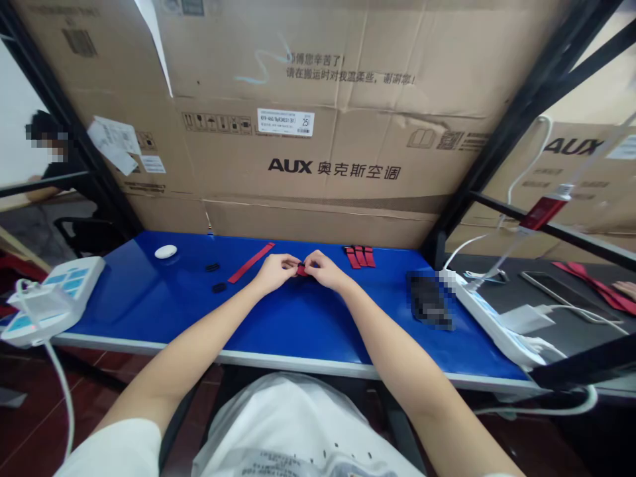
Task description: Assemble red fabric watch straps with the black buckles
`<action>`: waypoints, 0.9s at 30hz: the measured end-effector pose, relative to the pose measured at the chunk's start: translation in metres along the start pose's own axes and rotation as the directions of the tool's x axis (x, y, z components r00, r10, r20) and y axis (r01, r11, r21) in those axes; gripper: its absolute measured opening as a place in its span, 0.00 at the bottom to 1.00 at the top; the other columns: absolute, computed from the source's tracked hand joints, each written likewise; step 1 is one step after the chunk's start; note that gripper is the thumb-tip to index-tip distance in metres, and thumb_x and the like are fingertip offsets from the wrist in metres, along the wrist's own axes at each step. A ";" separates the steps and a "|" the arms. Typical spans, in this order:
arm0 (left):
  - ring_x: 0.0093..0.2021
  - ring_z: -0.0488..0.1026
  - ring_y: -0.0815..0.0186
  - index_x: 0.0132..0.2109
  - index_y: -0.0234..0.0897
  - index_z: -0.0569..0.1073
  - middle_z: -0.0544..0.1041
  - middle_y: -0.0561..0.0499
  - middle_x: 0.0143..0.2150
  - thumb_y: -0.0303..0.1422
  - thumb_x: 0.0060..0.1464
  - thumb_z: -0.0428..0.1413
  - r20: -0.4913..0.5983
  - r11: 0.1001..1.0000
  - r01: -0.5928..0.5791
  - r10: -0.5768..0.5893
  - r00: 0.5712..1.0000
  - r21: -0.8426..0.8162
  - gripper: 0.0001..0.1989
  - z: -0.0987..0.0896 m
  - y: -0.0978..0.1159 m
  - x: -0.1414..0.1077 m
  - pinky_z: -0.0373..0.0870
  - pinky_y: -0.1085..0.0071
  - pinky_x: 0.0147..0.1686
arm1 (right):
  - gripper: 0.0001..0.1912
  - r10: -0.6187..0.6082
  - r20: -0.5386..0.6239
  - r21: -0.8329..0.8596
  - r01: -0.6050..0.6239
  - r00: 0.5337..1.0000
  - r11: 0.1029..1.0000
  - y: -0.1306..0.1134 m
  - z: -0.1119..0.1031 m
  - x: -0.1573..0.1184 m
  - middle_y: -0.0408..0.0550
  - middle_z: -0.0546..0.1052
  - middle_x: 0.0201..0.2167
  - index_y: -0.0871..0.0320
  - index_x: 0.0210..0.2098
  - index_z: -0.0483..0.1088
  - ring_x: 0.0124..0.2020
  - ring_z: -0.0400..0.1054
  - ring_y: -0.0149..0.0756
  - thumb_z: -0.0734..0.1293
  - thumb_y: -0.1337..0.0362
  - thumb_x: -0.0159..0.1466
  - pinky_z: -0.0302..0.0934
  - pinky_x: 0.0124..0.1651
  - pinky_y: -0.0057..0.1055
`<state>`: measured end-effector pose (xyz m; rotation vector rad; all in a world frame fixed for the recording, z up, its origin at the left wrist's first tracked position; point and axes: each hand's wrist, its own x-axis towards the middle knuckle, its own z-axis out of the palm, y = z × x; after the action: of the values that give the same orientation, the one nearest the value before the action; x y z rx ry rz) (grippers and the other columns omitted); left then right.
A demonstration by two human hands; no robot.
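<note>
Near the middle of the blue table, my left hand and my right hand meet over a small red strap with a black piece at its top. The fingers of both hands pinch it from either side and hide much of it. Left of my left hand, a long red strap lies flat and slanted. Two small black pieces, perhaps buckles, lie further left: one black piece behind and another black piece in front. Several short red straps with black parts sit side by side to the right.
A white oval object and a white power strip are at the left. At the right lie a blurred dark object and another power strip with cables. A large cardboard box walls off the back. A person sits at far left.
</note>
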<state>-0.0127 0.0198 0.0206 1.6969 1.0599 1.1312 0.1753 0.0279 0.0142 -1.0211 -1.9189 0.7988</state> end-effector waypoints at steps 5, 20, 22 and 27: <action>0.35 0.78 0.59 0.39 0.36 0.80 0.81 0.47 0.35 0.25 0.44 0.61 -0.035 0.972 -0.102 0.111 0.993 0.212 0.12 0.002 -0.008 0.000 0.75 0.63 0.41 | 0.06 -0.036 -0.058 -0.134 0.028 0.998 0.991 -0.003 0.007 -0.002 0.42 0.64 0.29 0.56 0.23 0.61 0.30 0.59 0.32 0.64 0.66 0.54 0.56 0.37 0.31; 0.37 0.77 0.62 0.40 0.32 0.76 0.80 0.45 0.37 0.35 0.41 0.69 0.226 0.952 0.095 -0.028 0.974 -0.292 0.19 -0.014 0.005 -0.001 0.75 0.62 0.42 | 0.11 0.025 -0.004 0.311 -0.023 1.000 0.950 -0.005 -0.001 -0.002 0.45 0.72 0.30 0.56 0.39 0.64 0.31 0.70 0.36 0.66 0.64 0.56 0.66 0.38 0.38; 0.38 0.77 0.63 0.39 0.33 0.75 0.79 0.46 0.37 0.35 0.42 0.69 0.284 0.949 0.099 -0.010 0.959 -0.299 0.18 -0.020 0.004 -0.001 0.75 0.64 0.41 | 0.15 -0.038 -0.054 0.046 0.041 0.998 0.998 -0.004 -0.005 -0.006 0.50 0.71 0.41 0.55 0.43 0.68 0.43 0.68 0.41 0.65 0.69 0.55 0.63 0.47 0.42; 0.37 0.77 0.63 0.40 0.33 0.75 0.78 0.47 0.36 0.35 0.43 0.68 0.393 0.948 0.130 -0.005 0.920 -0.292 0.17 -0.032 0.004 0.001 0.74 0.66 0.39 | 0.19 0.031 0.036 -0.407 -0.013 0.999 0.913 0.005 -0.007 -0.012 0.52 0.59 0.60 0.49 0.46 0.72 0.61 0.51 0.53 0.68 0.71 0.55 0.49 0.58 0.53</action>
<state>-0.0425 0.0249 0.0331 1.5314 0.6455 0.8188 0.1874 0.0216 0.0090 -1.2822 -2.1659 0.4377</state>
